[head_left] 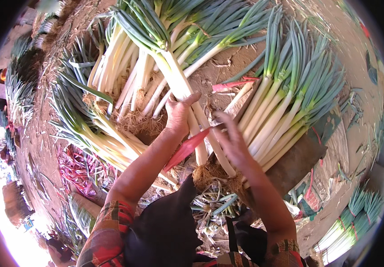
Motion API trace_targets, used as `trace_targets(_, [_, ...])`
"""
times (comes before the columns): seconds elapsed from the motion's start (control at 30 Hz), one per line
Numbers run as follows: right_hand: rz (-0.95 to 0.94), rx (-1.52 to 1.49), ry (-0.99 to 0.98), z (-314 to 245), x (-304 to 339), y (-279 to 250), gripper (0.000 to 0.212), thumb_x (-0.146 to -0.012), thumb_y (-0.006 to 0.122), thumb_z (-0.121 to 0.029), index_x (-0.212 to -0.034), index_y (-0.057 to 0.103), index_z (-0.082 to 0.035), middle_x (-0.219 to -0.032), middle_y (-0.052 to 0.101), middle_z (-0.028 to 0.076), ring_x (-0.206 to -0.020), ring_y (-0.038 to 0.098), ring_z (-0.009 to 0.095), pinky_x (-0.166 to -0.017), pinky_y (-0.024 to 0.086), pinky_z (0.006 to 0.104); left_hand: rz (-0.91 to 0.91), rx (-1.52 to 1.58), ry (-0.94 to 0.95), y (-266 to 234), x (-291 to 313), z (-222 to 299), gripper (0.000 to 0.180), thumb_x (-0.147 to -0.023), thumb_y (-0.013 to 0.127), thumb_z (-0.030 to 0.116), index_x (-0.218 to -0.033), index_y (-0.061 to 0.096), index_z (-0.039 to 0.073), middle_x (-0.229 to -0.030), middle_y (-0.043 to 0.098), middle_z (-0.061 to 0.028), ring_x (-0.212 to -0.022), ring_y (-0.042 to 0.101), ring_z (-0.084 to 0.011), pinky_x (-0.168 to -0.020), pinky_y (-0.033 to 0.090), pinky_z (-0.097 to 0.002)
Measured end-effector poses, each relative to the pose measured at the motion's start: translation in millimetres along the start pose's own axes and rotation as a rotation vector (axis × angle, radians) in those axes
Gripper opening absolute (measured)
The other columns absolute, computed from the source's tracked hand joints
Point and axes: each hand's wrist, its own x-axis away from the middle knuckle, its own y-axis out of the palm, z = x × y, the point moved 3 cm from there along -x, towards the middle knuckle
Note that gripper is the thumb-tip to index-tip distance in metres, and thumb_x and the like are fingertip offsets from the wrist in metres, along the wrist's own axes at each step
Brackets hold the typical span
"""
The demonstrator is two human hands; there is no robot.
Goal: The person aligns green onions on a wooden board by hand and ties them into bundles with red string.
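Observation:
My left hand (178,113) is closed around a few thick, long green onions (176,78), which tilt with their leaves up and away and their roots toward me. My right hand (233,140) is beside their lower white stalks, with its fingers bent and smeared by motion. A flat red strip (186,150) slants across in front of the stalks, one end close to the right fingertips. Whether those fingers hold it, I cannot make out. Just right of that hand, a row of green onions (275,115) leans with the leaves pointing away.
More green onions (123,66) lie in a heap beyond my left arm, with others (98,138) at the left. A pile of red strips (78,171) is left of that arm. Tied bundles (352,222) stand at the lower right. Leaf scraps (214,204) litter the ground near me.

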Motion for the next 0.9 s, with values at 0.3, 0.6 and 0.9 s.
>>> trace_targets(0.3, [-0.119,-0.003,0.210,25,2,49,0.017,-0.092,0.054,-0.017,-0.095,0.060,-0.002,-0.057,0.055,0.005,-0.042,0.047,0.009,-0.038,0.037,0.0274,0.162,-0.433,0.361,-49,-39,90,0.054,-0.062,0.080,0.017,-0.104,0.051,-0.002,-0.084,0.059,-0.0129,-0.068,0.059,-0.0226,-0.065,0.057,-0.0379])
trace_targets(0.6, [0.160,-0.153,0.446,55,-89,0,0.024,-0.091,0.053,-0.024,-0.093,0.057,0.000,-0.060,0.054,0.004,-0.046,0.051,0.011,-0.045,0.043,0.0261,0.300,-0.436,0.648,-104,22,200,0.048,-0.064,0.080,0.014,-0.101,0.053,0.001,-0.086,0.059,-0.0093,-0.071,0.057,-0.0214,-0.064,0.053,-0.0380])
trace_targets(0.9, [-0.370,-0.026,0.119,-53,-10,85,0.063,-0.088,0.054,-0.046,-0.127,0.039,0.001,-0.112,0.055,0.022,-0.101,0.057,0.029,-0.086,0.048,0.0398,0.293,-0.127,0.287,-83,39,106,0.051,-0.065,0.079,0.014,-0.105,0.051,0.001,-0.089,0.058,-0.0138,-0.084,0.056,-0.0253,-0.079,0.048,-0.0416])
